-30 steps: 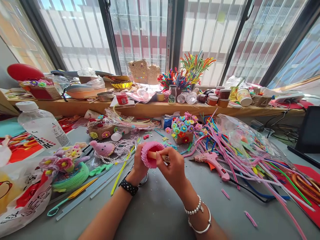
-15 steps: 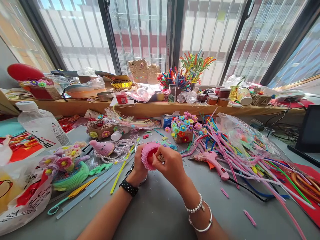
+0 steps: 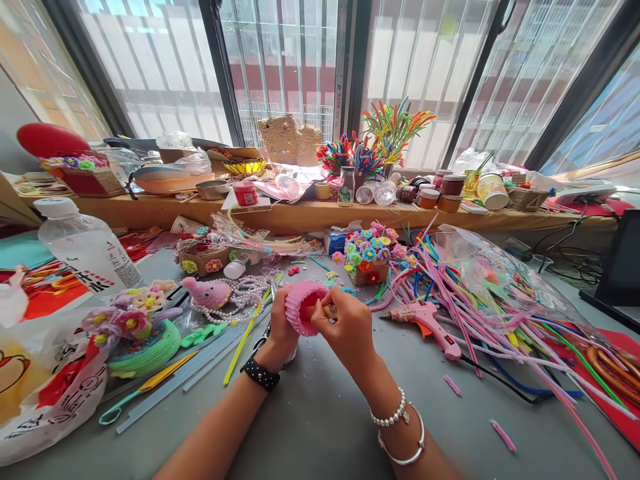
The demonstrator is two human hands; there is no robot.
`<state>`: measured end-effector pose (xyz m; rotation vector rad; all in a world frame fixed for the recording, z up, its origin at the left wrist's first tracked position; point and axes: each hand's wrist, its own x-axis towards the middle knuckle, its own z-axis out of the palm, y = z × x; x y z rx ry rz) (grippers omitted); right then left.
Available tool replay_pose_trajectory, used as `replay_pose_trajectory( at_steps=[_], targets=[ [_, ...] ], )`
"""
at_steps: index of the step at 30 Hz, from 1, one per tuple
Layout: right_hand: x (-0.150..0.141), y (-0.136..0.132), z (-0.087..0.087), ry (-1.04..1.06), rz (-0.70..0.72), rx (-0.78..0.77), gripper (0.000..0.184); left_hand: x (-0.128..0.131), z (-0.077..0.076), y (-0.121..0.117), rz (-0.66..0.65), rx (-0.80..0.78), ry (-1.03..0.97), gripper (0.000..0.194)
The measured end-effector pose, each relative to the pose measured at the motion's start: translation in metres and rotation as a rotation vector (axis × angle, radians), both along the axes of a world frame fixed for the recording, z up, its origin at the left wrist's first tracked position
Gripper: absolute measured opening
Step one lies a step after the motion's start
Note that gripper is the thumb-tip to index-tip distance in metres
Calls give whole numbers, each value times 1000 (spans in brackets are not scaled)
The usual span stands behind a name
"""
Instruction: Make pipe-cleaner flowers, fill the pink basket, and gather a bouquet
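Note:
My left hand is wrapped around a small pink ribbed cup whose fuzzy sides look coiled from pipe cleaner. Its red inside faces right, towards my right hand. Thumb and fingers of that hand pinch a light wooden stick, mostly hidden by the fingers, at the cup's mouth. Behind my left wrist, partly covered, lies what looks like a pair of scissors. A pink glue gun rests on the table to the right of my hands.
Pink and coloured pipe cleaners are heaped at right. A flower basket stands behind my hands. Left are a pink figure with beads, clear glue sticks, a green flower piece and a water bottle. Jars line the sill.
My right hand first pushed the stick deeper into the cup, then drew back slightly to the right. The cup has tilted a little in my left hand. The view shifted slightly.

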<state>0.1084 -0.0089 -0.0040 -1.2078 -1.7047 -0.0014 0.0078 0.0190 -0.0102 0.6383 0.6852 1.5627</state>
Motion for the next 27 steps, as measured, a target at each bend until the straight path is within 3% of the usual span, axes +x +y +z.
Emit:
replay_pose_trajectory(
  at_steps=[6, 10, 17, 22, 27],
  targets=[
    [-1, -1, -3, 200, 22, 60, 10, 0, -1, 1, -4, -91, -15, 15],
    [-2, -1, -5, 104, -37, 97, 13, 3, -2, 0, -84, -108, -18, 16],
    [-2, 3, -4, -6, -186, 63, 14, 6, -4, -1, -47, -123, -42, 16],
    [1, 3, -2, 87, -143, -23, 11, 6, -5, 0, -54, -84, -34, 16],
    [0, -3, 2, 160, 1, -22, 11, 3, -7, 4, -91, -73, -13, 15]
  ],
)
